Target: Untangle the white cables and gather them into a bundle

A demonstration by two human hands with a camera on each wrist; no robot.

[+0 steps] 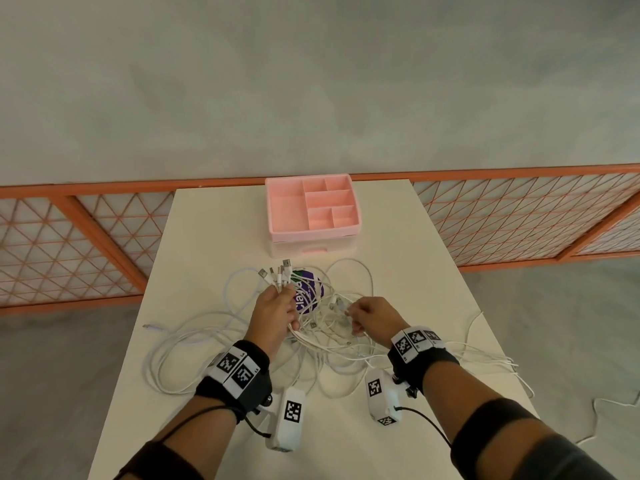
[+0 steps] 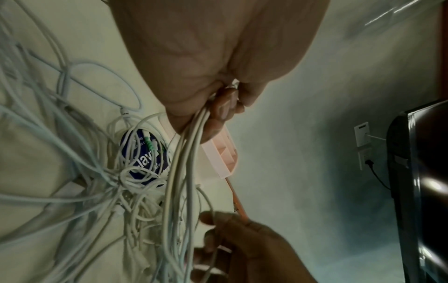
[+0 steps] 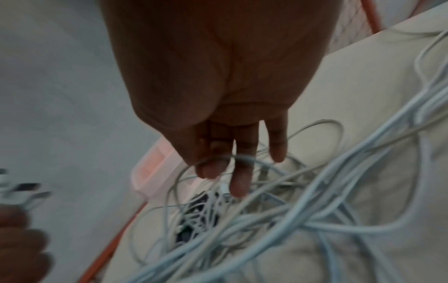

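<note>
A tangle of white cables (image 1: 332, 344) (image 2: 97, 172) (image 3: 290, 210) lies spread over the middle of the white table (image 1: 214, 237). My left hand (image 1: 273, 306) (image 2: 218, 107) grips a bunch of several cables near their ends, and the USB plugs (image 1: 277, 275) stick up out of the fist. My right hand (image 1: 356, 317) (image 3: 218, 168) reaches down into the heap beside it, with thumb and forefinger pinching one thin white cable loop; the other fingers point down, fairly straight. A round purple disc (image 1: 308, 292) (image 2: 143, 159) lies under the tangle between the hands.
A pink compartment organizer (image 1: 311, 209) (image 3: 155, 162) stands at the table's far edge, behind the cables. One cable end (image 1: 152, 327) lies out to the left. Some cables hang over the right table edge (image 1: 502, 365). An orange mesh fence (image 1: 86, 237) runs behind the table.
</note>
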